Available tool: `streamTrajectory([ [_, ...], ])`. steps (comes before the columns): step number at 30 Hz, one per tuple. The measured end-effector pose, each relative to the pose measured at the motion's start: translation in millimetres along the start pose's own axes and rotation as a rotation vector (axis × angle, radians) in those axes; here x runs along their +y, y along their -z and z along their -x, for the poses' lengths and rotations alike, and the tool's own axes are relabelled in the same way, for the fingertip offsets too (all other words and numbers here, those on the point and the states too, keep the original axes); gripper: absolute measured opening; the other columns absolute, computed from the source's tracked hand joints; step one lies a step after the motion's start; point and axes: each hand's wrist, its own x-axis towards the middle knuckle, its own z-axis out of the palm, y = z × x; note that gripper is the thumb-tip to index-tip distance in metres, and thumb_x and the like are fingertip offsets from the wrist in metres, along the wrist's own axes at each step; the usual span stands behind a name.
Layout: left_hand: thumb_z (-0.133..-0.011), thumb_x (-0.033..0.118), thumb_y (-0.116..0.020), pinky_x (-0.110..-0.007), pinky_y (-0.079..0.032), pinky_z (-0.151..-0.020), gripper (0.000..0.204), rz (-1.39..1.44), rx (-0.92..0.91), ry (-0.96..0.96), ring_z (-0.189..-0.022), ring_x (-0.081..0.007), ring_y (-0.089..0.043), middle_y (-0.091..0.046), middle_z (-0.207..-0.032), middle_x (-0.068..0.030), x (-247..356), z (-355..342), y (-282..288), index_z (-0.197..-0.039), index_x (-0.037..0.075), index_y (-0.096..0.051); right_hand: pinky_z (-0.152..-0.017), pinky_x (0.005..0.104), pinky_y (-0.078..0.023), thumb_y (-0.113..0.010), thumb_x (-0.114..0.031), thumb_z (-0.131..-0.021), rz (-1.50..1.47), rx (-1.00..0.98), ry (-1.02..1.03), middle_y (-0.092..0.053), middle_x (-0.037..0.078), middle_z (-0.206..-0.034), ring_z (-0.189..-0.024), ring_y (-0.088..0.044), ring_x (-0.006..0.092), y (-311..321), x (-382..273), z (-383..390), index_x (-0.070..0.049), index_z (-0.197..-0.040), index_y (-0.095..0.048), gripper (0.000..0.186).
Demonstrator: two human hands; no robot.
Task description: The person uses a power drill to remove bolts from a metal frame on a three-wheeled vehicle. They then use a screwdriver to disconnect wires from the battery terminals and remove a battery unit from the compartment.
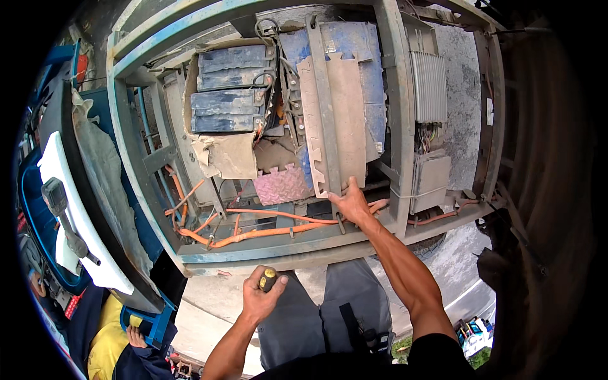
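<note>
My left hand [263, 292] is closed on a black-and-yellow tool handle [268, 280] below the front rail of the metal frame [396, 126]. My right hand [347, 201] grips the lower end of a long grey metal bar [324, 95], which lies over a beige interlocking mat [349, 120] on blue battery blocks [373, 76]. To the left sit dusty blue-black batteries [225, 111] with cable terminals, torn cardboard [221, 158] and a pink textured mat [278, 187]. Orange cables [272, 230] run along the near side.
A finned grey unit [428, 85] and a grey box [430, 183] sit at the right. A white panel [111, 266] with a tool [56, 197] on it stands at the left. A co-worker's hand [136, 335] and yellow-and-dark clothing [107, 342] show at lower left.
</note>
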Motion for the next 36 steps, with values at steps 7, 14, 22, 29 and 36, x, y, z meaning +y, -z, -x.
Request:
streamTrajectory([
  [7, -0.100, 0.022, -0.075, -0.025, -0.042, -0.058, 0.025, 0.088, 0.017, -0.008, -0.066, -0.0049, -0.051, -0.058, -0.074, 0.0033, 97, -100, 2, -0.089, 0.004, -0.063, -0.092, 0.0439, -0.058, -0.077, -0.020, -0.093, 0.181, 0.001, 0.268, -0.078, 0.023, -0.105, -0.103, -0.076, 0.0400, 115, -104, -28, 0.005, -0.119, -0.071, 0.036],
  [14, -0.089, 0.015, -0.073, -0.031, -0.054, -0.067, 0.023, -0.236, -0.028, -0.271, -0.072, -0.0159, -0.065, -0.069, -0.084, -0.0106, 203, -306, -82, -0.103, -0.003, -0.069, -0.099, 0.0346, -0.058, -0.072, -0.011, -0.097, -0.358, 0.246, 0.739, -0.078, 0.014, -0.116, -0.107, -0.075, 0.0213, 157, -281, -159, 0.001, -0.121, -0.073, 0.027],
  [22, -0.091, 0.034, -0.081, -0.056, -0.059, -0.087, 0.066, -0.566, 0.137, -0.392, -0.102, -0.0524, -0.072, -0.070, -0.114, -0.0352, 228, -406, -137, -0.129, -0.010, -0.049, -0.076, 0.0294, -0.052, -0.064, -0.032, -0.106, -0.701, 0.058, 0.704, -0.078, 0.007, -0.086, -0.072, -0.065, 0.0112, 125, -345, -233, 0.000, -0.102, -0.078, 0.036],
  [29, -0.099, 0.036, -0.065, -0.056, -0.060, -0.078, 0.053, -0.667, 0.055, -0.366, -0.090, -0.0488, -0.075, -0.076, -0.095, -0.0306, 244, -437, -131, -0.125, -0.008, -0.053, -0.069, 0.0253, -0.050, -0.068, -0.023, -0.105, -0.479, 0.258, 0.744, -0.076, 0.001, -0.084, -0.075, -0.059, 0.0043, 107, -348, -236, 0.001, -0.094, -0.079, 0.029],
  [36, -0.095, 0.030, -0.065, -0.055, -0.060, -0.075, 0.048, -0.679, 0.028, -0.433, -0.082, -0.0457, -0.075, -0.077, -0.090, -0.0272, 257, -433, -127, -0.121, -0.009, -0.058, -0.063, 0.0250, -0.048, -0.070, -0.021, -0.105, -0.535, 0.200, 0.684, -0.072, 0.000, -0.080, -0.068, -0.056, 0.0042, 109, -346, -232, 0.003, -0.094, -0.077, 0.027],
])
